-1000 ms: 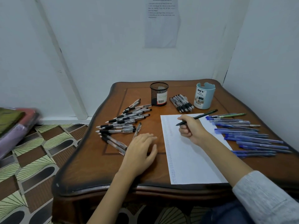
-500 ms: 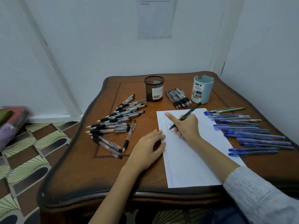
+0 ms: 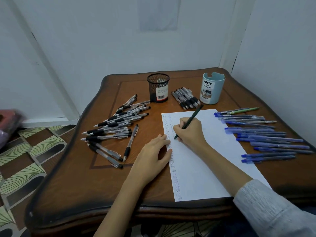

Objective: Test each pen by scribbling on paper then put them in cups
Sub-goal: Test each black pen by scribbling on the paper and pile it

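Pen [image 3: 194,115] pinched in right hand [image 3: 189,132] w/ tip on paper [image 3: 205,159] by scribble rows; left hand [image 3: 152,156] flat, empty, pinning sheet edge. Mesh cup [image 3: 158,88] & blue cup [image 3: 212,89] show no pens, so I judge sorting's barely begun; pen piles [image 3: 118,124] wait on tabletop [image 3: 85,182].

Wooden table [image 3: 85,185] with white paper [image 3: 205,168], black pens [image 3: 116,127] left, blue pens [image 3: 266,139] right, mesh cup [image 3: 158,88] and pale-blue cup [image 3: 212,89] behind

Dark green pen [image 3: 195,114] slants, tip on the white paper [image 3: 191,177]. Black pens [image 3: 118,124] lie left, blue pens [image 3: 266,135] right. Black mesh cup [image 3: 158,88] and light-blue cup [image 3: 212,89] stand behind.
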